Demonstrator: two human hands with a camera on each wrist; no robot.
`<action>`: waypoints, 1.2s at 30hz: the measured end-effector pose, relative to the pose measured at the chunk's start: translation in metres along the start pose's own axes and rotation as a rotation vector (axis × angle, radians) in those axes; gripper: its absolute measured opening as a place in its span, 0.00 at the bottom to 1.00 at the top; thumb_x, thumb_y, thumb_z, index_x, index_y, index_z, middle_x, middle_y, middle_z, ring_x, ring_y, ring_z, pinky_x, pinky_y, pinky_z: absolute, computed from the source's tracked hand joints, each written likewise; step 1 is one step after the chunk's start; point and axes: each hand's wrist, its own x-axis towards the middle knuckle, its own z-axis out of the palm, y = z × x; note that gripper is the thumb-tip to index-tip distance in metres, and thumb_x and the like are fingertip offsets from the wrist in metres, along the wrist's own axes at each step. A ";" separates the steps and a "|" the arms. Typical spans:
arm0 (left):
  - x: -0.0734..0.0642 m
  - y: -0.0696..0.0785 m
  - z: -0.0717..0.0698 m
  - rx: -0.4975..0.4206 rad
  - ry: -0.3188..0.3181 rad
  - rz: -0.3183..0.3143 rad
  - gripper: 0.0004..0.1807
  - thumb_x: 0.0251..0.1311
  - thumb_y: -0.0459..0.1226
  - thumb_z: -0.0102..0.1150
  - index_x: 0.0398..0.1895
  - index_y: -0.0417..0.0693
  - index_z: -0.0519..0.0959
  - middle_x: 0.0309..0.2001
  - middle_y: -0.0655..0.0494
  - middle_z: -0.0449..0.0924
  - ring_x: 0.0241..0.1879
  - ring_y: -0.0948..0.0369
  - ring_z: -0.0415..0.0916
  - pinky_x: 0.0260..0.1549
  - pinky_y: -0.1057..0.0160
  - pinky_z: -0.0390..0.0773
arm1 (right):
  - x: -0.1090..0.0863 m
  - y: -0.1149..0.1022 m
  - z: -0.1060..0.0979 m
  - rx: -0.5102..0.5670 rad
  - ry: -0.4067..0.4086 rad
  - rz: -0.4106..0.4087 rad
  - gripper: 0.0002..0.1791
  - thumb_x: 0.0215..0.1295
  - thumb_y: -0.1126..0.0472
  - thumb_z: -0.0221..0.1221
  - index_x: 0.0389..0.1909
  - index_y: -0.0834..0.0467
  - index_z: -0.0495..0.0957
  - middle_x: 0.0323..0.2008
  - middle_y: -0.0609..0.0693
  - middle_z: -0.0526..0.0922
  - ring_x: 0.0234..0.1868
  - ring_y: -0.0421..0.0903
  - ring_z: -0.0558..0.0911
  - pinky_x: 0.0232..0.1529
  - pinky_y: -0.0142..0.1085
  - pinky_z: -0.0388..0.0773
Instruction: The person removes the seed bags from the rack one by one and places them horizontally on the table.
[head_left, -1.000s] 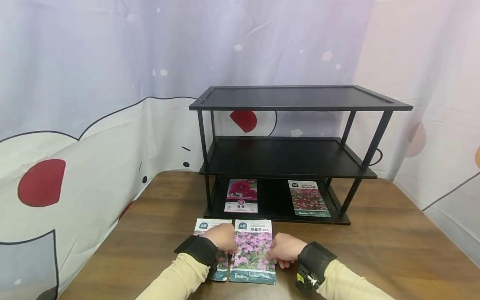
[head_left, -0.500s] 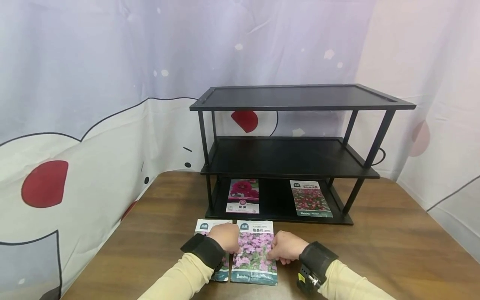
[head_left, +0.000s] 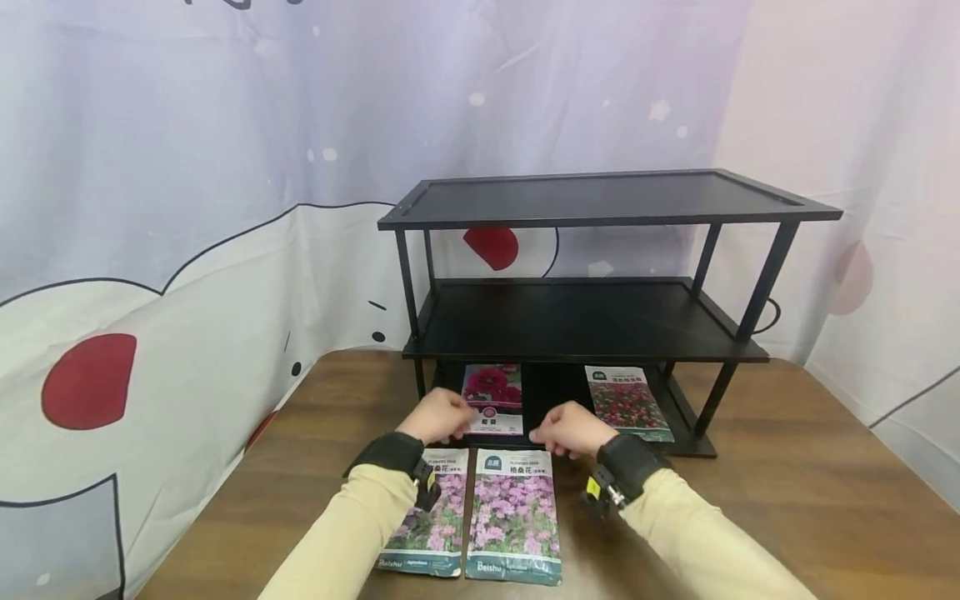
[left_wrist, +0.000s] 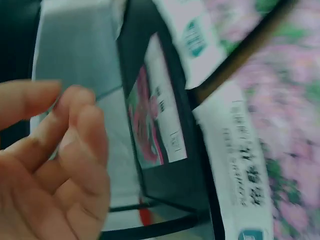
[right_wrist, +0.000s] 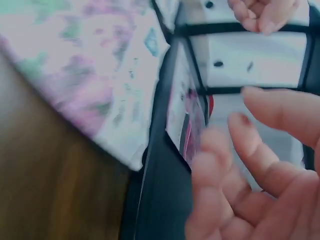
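In the head view my left hand [head_left: 437,416] hovers by the left edge of a dark-pink flower seed packet [head_left: 492,398] on the rack's bottom shelf. My right hand [head_left: 574,428] is just right of that packet, apart from it. Both hands have loosely bent fingers with nothing between them; the wrist views show gaps between thumb and fingers on the left hand [left_wrist: 60,160] and the right hand [right_wrist: 260,170]. Two pink-flower seed packets lie side by side on the table, the right one [head_left: 514,517] fully visible, the left one [head_left: 435,525] partly behind my left wrist.
A black three-tier rack [head_left: 585,321] stands at the back of the wooden table [head_left: 795,492]. A red-flower seed packet [head_left: 630,404] lies at the right of its bottom shelf. The middle shelf overhangs the bottom one. A printed curtain [head_left: 187,167] hangs behind.
Both hands have lifted off the pink-flower packets and moved forward to the rack's bottom shelf. The packets keep their places.
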 end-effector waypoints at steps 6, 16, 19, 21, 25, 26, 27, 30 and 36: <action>0.031 -0.008 0.001 -0.251 0.156 -0.150 0.15 0.56 0.35 0.53 0.42 0.31 0.78 0.38 0.41 0.78 0.38 0.51 0.77 0.35 0.54 0.79 | 0.036 0.001 0.003 0.247 0.018 0.102 0.23 0.62 0.61 0.56 0.54 0.71 0.71 0.52 0.67 0.73 0.52 0.63 0.74 0.45 0.47 0.76; 0.038 -0.021 0.012 -0.508 0.128 -0.368 0.31 0.59 0.41 0.50 0.62 0.30 0.62 0.60 0.29 0.60 0.57 0.37 0.62 0.45 0.43 0.73 | 0.068 0.012 0.010 0.487 -0.006 0.239 0.30 0.64 0.60 0.51 0.62 0.73 0.58 0.60 0.75 0.59 0.60 0.68 0.64 0.50 0.50 0.72; 0.044 -0.023 0.009 -0.558 0.119 -0.382 0.32 0.59 0.40 0.50 0.63 0.30 0.60 0.60 0.27 0.60 0.57 0.37 0.63 0.43 0.44 0.74 | 0.074 0.008 0.010 0.545 -0.013 0.250 0.30 0.64 0.60 0.51 0.63 0.72 0.58 0.60 0.75 0.59 0.60 0.68 0.63 0.47 0.50 0.74; 0.050 -0.024 0.008 -0.580 0.107 -0.383 0.32 0.59 0.40 0.50 0.63 0.30 0.60 0.58 0.27 0.61 0.55 0.37 0.64 0.43 0.44 0.75 | 0.076 0.005 0.009 0.578 -0.006 0.262 0.30 0.64 0.59 0.51 0.63 0.70 0.58 0.60 0.74 0.58 0.60 0.68 0.63 0.45 0.50 0.76; 0.052 -0.029 0.010 -0.607 0.092 -0.388 0.30 0.61 0.40 0.49 0.62 0.30 0.60 0.56 0.30 0.64 0.54 0.40 0.66 0.44 0.45 0.74 | 0.075 0.004 0.013 0.630 0.047 0.292 0.30 0.63 0.59 0.52 0.64 0.68 0.58 0.60 0.73 0.58 0.60 0.66 0.63 0.42 0.50 0.77; 0.052 -0.029 0.011 -0.612 0.093 -0.392 0.29 0.61 0.40 0.49 0.62 0.30 0.60 0.56 0.30 0.65 0.54 0.40 0.66 0.44 0.45 0.74 | 0.074 0.004 0.013 0.629 0.062 0.291 0.29 0.64 0.59 0.51 0.63 0.69 0.59 0.59 0.74 0.59 0.59 0.66 0.64 0.42 0.50 0.77; 0.051 -0.029 0.011 -0.620 0.096 -0.396 0.29 0.61 0.39 0.48 0.62 0.30 0.61 0.56 0.31 0.65 0.54 0.41 0.66 0.45 0.45 0.74 | 0.074 0.004 0.014 0.627 0.078 0.289 0.28 0.64 0.60 0.51 0.63 0.69 0.60 0.59 0.74 0.59 0.58 0.66 0.65 0.41 0.50 0.77; 0.048 -0.027 0.012 -0.632 0.109 -0.403 0.29 0.62 0.39 0.48 0.62 0.30 0.60 0.56 0.31 0.64 0.54 0.41 0.65 0.45 0.45 0.73 | 0.073 0.002 0.016 0.618 0.106 0.299 0.26 0.65 0.60 0.50 0.62 0.68 0.61 0.57 0.73 0.61 0.57 0.65 0.66 0.42 0.50 0.77; 0.045 -0.023 0.012 -0.640 0.125 -0.411 0.29 0.61 0.38 0.48 0.62 0.30 0.59 0.56 0.33 0.63 0.54 0.42 0.63 0.45 0.47 0.74 | 0.078 0.002 0.020 0.641 0.138 0.336 0.23 0.64 0.60 0.51 0.58 0.66 0.65 0.55 0.67 0.63 0.55 0.60 0.67 0.39 0.44 0.76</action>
